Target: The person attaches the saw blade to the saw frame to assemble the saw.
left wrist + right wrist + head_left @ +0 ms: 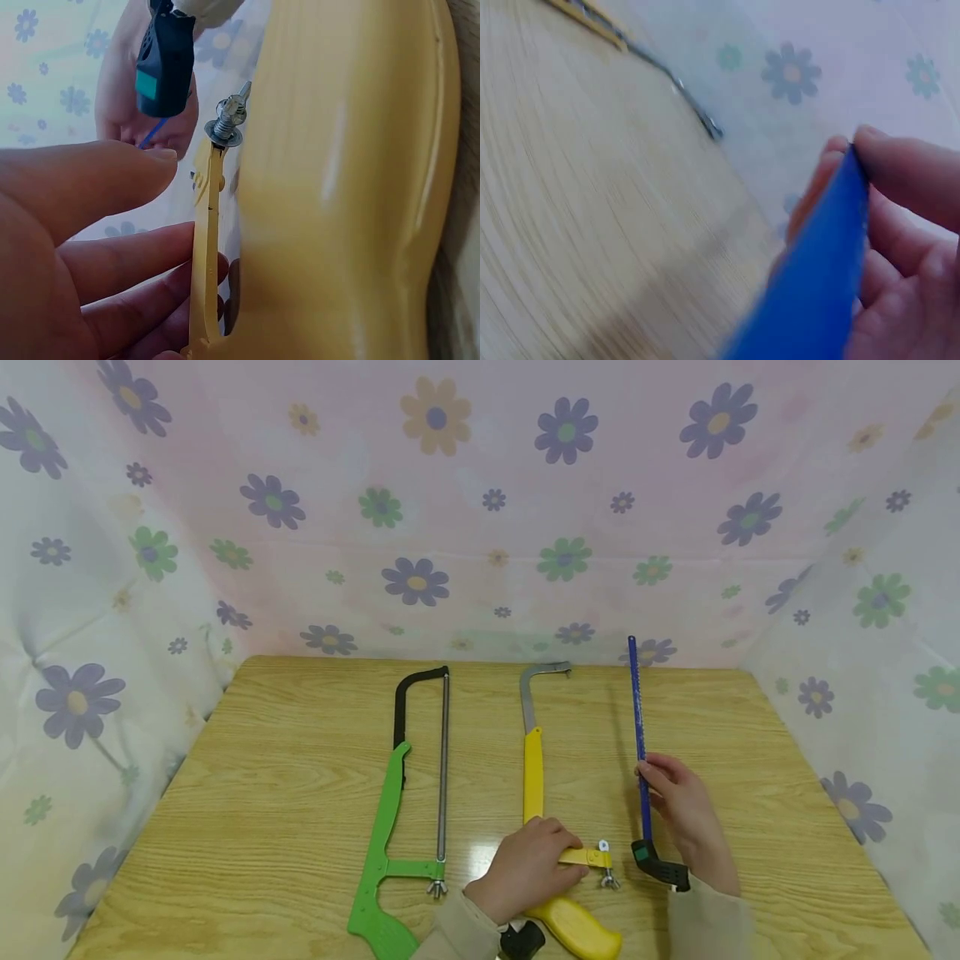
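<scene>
Yellow colours the handle (577,927) of the middle saw (533,777), the end lying nearest the person on the wood-grain table (225,860). Just left of that saw's handle, 1 black device (522,939) sits at the left wrist. Slightly farther up the middle saw, the left hand (528,864) rests across it, fingers curled round its yellow crossbar (588,857); 1 wing nut (611,881) hangs at the bar's right end. Right of the middle saw, 1 more black device (656,864) with a green patch is by the right wrist. There the right hand (688,810) pinches a blue blade (637,718) between thumb and fingers, holding it above the table. Left of the middle saw, well apart, lies a green saw (382,827) with 1 grey blade (443,760) fitted. Beyond the middle saw's bent grey tip (551,667) hangs a flowered cloth (480,460).
</scene>
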{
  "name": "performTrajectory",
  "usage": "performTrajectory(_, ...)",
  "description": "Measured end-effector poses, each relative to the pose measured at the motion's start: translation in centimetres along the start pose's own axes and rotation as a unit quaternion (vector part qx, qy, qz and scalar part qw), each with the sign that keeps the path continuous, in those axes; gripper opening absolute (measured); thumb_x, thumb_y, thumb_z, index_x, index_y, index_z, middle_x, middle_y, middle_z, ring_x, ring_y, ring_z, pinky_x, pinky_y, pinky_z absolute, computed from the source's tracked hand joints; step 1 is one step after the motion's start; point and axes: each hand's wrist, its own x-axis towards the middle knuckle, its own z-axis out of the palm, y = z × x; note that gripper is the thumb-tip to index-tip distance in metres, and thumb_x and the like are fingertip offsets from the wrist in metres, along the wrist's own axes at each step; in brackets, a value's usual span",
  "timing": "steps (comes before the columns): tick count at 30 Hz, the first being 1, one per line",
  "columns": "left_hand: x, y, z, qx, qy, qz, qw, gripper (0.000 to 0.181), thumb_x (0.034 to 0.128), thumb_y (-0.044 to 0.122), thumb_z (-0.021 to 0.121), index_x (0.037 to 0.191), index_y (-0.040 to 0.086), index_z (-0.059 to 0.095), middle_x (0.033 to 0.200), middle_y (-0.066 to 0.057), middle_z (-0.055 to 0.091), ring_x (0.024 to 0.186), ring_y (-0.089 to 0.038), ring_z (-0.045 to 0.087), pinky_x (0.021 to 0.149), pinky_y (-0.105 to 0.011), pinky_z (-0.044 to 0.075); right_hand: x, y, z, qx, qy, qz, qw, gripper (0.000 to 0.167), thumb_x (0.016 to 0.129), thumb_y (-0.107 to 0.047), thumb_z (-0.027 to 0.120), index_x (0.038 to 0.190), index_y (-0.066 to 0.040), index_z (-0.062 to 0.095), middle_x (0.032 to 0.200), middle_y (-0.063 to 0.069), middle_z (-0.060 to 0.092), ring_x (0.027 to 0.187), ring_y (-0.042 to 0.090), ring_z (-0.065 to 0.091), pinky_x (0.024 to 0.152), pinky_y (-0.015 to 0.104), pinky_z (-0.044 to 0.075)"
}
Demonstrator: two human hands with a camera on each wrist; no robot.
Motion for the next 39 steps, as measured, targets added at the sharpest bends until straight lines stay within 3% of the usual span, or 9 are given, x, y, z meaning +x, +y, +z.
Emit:
performTrajectory(7,0.1,-0.1,0.2,0.003,0.005,0.002,1.0,0.029,0.0831,0.047,0.056,0.101,0.027,0.066,0.095,0.014,0.055,0.082,-0.003,0.048,0.063,-0.017,0.041,1.0,0.3,2.5,0.137,0.061,0.008,0.9887,0.032,0.087,-0.018,0.058,0.112,-0.003,0.046,0.092,-0.002,0.061,0.078,0.008,0.056,0.063,0.021,0.044)
performTrajectory(13,0.2,0.0,0.3,0.006,0.011,0.012,0.9998,0.029,0.083,0.046,0.056,0.1,0.026,0.067,0.094,0.014,0.056,0.082,-0.003,0.048,0.065,-0.017,0.041,1.3,0.9,2.7,0.161,0.043,0.029,0.9855,0.024,0.088,-0.017,0.057,0.107,-0.006,0.049,0.09,0.0,0.061,0.068,0.007,0.052,0.059,0.021,0.043)
performTrajectory(19,0.3,0.0,0.4,0.011,0.01,0.014,0.9998,0.03,0.0831,0.047,0.056,0.101,0.026,0.066,0.095,0.014,0.056,0.084,-0.004,0.048,0.067,-0.018,0.042,1.4,1.1,2.5,0.104,0.015,0.056,0.9929,0.034,0.087,-0.024,0.059,0.111,-0.004,0.046,0.081,-0.005,0.054,0.066,0.007,0.049,0.061,0.02,0.043)
performTrajectory(28,0.3,-0.5,0.7,-0.012,0.001,0.01,0.9999,0.029,0.084,0.045,0.055,0.102,0.026,0.066,0.097,0.014,0.056,0.086,-0.004,0.048,0.07,-0.018,0.042,1.8,1.5,3.4,-0.024,-0.027,0.033,0.9988,0.048,0.085,-0.03,0.06,0.118,0.002,0.045,0.066,-0.005,0.044,0.054,0.008,0.04,0.052,0.022,0.037)
performTrajectory(39,0.3,-0.4,0.7,-0.01,0.002,0.013,0.9999,0.028,0.0841,0.044,0.056,0.102,0.025,0.066,0.096,0.014,0.055,0.085,-0.004,0.048,0.07,-0.018,0.042,2.1,1.8,3.1,-0.041,-0.073,0.027,0.9961,0.052,0.085,-0.028,0.06,0.121,0.006,0.044,0.065,-0.004,0.044,0.052,0.008,0.039,0.05,0.022,0.035)
